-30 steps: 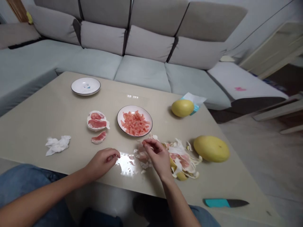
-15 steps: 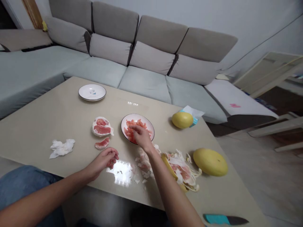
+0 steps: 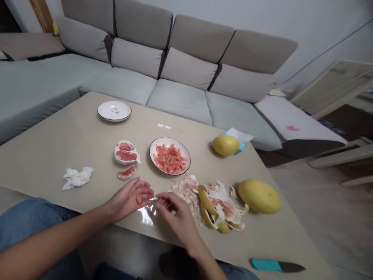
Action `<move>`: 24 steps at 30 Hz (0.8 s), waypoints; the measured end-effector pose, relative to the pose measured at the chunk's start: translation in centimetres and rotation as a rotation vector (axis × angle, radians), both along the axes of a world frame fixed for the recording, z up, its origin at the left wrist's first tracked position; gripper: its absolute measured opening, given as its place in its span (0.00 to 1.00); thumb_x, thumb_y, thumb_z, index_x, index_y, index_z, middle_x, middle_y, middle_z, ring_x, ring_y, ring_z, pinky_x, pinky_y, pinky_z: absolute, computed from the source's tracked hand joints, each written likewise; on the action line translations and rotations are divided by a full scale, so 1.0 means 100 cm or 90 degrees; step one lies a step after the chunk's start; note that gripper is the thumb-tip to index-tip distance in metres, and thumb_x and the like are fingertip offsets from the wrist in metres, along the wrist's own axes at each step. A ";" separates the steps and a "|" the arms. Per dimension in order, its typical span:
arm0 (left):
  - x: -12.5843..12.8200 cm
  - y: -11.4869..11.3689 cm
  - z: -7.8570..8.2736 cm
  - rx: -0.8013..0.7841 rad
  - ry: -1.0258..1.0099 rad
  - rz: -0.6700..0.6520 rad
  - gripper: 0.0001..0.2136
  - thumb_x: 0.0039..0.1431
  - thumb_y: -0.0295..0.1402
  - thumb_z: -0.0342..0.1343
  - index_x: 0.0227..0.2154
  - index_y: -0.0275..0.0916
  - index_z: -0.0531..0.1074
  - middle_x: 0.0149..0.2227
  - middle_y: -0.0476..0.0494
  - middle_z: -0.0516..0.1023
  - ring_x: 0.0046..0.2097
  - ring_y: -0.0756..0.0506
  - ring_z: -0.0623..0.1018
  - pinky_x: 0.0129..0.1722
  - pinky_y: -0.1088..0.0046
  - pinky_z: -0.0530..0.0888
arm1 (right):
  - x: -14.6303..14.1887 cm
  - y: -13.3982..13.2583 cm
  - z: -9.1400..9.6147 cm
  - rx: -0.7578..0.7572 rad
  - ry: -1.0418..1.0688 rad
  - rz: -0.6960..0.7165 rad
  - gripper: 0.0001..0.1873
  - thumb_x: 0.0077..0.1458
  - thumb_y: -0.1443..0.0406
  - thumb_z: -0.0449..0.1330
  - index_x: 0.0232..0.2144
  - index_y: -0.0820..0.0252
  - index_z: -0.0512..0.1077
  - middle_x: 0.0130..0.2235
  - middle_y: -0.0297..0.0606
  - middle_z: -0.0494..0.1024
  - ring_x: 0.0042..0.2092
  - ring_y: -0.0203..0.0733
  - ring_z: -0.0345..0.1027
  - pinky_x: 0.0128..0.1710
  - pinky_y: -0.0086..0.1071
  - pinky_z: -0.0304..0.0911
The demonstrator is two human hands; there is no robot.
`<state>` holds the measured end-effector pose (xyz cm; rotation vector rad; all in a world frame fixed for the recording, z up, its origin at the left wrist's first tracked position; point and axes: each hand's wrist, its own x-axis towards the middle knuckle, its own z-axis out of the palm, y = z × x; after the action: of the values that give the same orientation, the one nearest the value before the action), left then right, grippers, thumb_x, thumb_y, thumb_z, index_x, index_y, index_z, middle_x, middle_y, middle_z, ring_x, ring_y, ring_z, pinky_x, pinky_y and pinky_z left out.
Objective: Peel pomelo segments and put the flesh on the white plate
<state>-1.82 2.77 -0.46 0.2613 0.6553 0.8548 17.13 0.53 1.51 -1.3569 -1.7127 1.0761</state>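
The left hand [image 3: 131, 199] is palm-up, fingers parted, seemingly to cradle a pulp piece [image 3: 140, 199]; whether the right hand [image 3: 178, 219] clamps anything is unclear.

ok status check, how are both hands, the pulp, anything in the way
Left hand palm up; right hand close, fingers bunched, hold unclear. Pulp on plate, beyond hands. Peel beside right hand.

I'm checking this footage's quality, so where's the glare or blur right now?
In the head view, bright glare hits the tabletop between the left hand and right hand; a fainter reflection sits beyond the pulp plate; the floor at far right looks soft.
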 end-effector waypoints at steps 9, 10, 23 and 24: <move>0.020 -0.019 0.014 0.013 0.068 -0.056 0.18 0.64 0.47 0.41 0.42 0.42 0.68 0.43 0.41 0.78 0.39 0.45 0.78 0.43 0.67 0.71 | -0.022 -0.025 -0.022 0.061 0.011 0.027 0.10 0.51 0.68 0.63 0.38 0.53 0.74 0.35 0.36 0.74 0.35 0.41 0.67 0.34 0.32 0.62; 0.021 -0.020 0.015 0.018 0.062 -0.070 0.18 0.64 0.47 0.40 0.42 0.42 0.68 0.44 0.41 0.77 0.40 0.45 0.78 0.45 0.66 0.71 | -0.019 -0.023 -0.021 0.056 0.025 0.016 0.09 0.52 0.67 0.62 0.38 0.53 0.74 0.35 0.36 0.75 0.35 0.41 0.67 0.35 0.32 0.62; 0.007 -0.012 0.004 0.628 0.688 -0.239 0.08 0.54 0.38 0.60 0.34 0.41 0.77 0.35 0.44 0.78 0.40 0.43 0.73 0.44 0.66 0.67 | 0.012 -0.011 -0.013 -0.435 0.569 -0.071 0.15 0.49 0.54 0.65 0.34 0.59 0.76 0.26 0.33 0.70 0.22 0.31 0.52 0.21 0.24 0.54; 0.007 -0.012 0.006 0.639 0.661 -0.246 0.11 0.53 0.37 0.61 0.39 0.42 0.76 0.40 0.43 0.78 0.42 0.42 0.73 0.47 0.65 0.67 | 0.011 -0.011 -0.013 -0.436 0.570 -0.066 0.15 0.49 0.55 0.65 0.34 0.60 0.76 0.26 0.33 0.69 0.22 0.30 0.52 0.21 0.24 0.55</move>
<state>-1.10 1.58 0.10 1.7607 1.0256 0.5632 18.27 -0.59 0.16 -1.0253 -0.6262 1.9252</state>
